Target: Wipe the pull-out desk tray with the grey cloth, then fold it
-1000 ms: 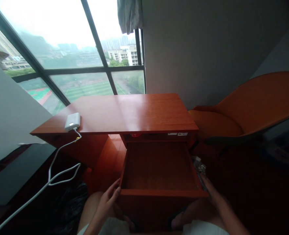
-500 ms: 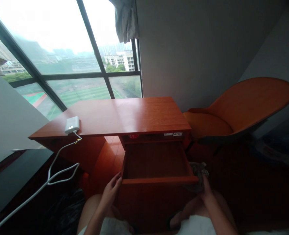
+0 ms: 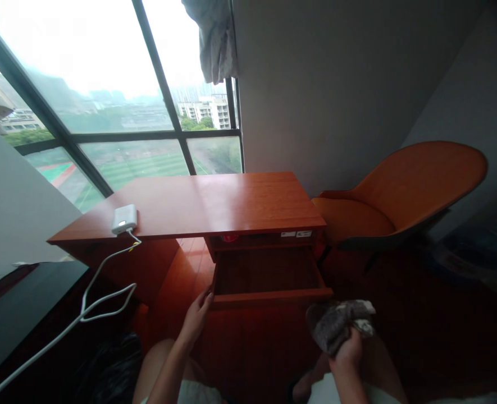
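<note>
A red-brown wooden desk (image 3: 214, 205) stands under the window with its drawer (image 3: 271, 294) pulled partly out; the drawer looks bare inside. My left hand (image 3: 196, 318) rests with fingers against the drawer's front left corner. My right hand (image 3: 346, 353) is closed round a crumpled grey cloth (image 3: 336, 324), held in front of the drawer's right side, clear of the wood. My knees show at the bottom edge.
A white charger block (image 3: 124, 219) lies on the desk's left end, its white cable (image 3: 92, 297) trailing down to the left. An orange curved chair (image 3: 404, 196) stands to the right. A grey curtain (image 3: 214, 39) hangs above, beside the large window (image 3: 105, 112).
The drawer has slid inward and shows less of its inside. My right hand left the drawer's right corner and came up holding the grey cloth. My left hand followed the drawer front.
</note>
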The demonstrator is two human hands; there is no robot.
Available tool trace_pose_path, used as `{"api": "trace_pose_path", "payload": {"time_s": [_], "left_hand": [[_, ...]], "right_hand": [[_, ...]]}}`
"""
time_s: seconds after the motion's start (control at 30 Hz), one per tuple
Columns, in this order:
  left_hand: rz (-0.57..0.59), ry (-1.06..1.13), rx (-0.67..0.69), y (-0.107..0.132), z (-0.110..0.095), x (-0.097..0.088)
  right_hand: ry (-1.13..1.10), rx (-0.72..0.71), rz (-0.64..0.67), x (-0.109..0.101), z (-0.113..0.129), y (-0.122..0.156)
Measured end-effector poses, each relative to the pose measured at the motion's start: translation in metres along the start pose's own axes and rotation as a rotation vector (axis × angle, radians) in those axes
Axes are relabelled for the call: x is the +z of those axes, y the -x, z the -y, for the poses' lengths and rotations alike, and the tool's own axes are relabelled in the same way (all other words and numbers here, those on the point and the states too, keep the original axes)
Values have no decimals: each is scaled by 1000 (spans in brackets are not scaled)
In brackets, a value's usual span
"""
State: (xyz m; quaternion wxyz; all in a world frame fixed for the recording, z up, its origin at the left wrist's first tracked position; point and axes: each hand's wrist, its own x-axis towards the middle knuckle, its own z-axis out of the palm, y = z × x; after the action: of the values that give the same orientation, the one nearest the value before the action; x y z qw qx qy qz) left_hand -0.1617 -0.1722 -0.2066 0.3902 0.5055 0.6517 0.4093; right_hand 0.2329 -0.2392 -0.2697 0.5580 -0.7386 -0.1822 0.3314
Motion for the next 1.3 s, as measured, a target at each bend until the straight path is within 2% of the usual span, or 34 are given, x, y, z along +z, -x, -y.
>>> {"api": "trace_pose_path", "payload": {"time_s": [0.07, 0.1, 0.13, 0.23, 0.27, 0.3, 0.37, 0.47, 0.67, 0.73, 0.8, 0.9, 0.97, 1.07, 1.17, 1.23, 1.3], "left_hand": [[-2, 4, -3, 1, 1, 0], [-8, 7, -4, 2, 1, 0], [-15, 11, -4, 3, 1, 0], [-30, 16, -4, 4, 0, 0], [-26, 19, -5, 4, -1, 0], [-18, 21, -6, 4, -2, 0], [6, 26, -4, 2, -5, 0], [24, 32, -7, -1, -6, -1], [63, 170, -124, -4, 4, -10], [39, 167, -135, -3, 5, -16], [30, 159, -131, -2, 4, -20], [80, 170, -134, -1, 3, -20], [106, 181, -158, -1, 3, -16], [88, 138, -178, -2, 8, -11], [68, 83, -140, -1, 13, -8], [55, 92, -134, -1, 15, -7], [40, 110, -139, 0, 16, -6]], "right_hand": [[40, -34, -166, -1, 6, 7], [71, -100, -173, 0, 11, 10], [146, -232, -112, 4, 17, 13], [542, -793, 90, 25, 37, 20], [673, -933, 125, 34, 44, 23], [769, -1015, 142, 43, 49, 26], [883, -1089, 206, 61, 58, 35], [947, -1140, 381, 90, 63, 60], [886, -1212, 761, 165, 66, 144], [840, -1245, 855, 184, 68, 164], [813, -1265, 897, 193, 67, 171], [781, -1315, 887, 188, 59, 156], [755, -1337, 807, 174, 51, 135], [754, -1309, 626, 140, 42, 98], [780, -1254, 420, 100, 34, 64], [799, -1171, 244, 77, 31, 49], [796, -1044, 64, 64, 29, 42]]}}
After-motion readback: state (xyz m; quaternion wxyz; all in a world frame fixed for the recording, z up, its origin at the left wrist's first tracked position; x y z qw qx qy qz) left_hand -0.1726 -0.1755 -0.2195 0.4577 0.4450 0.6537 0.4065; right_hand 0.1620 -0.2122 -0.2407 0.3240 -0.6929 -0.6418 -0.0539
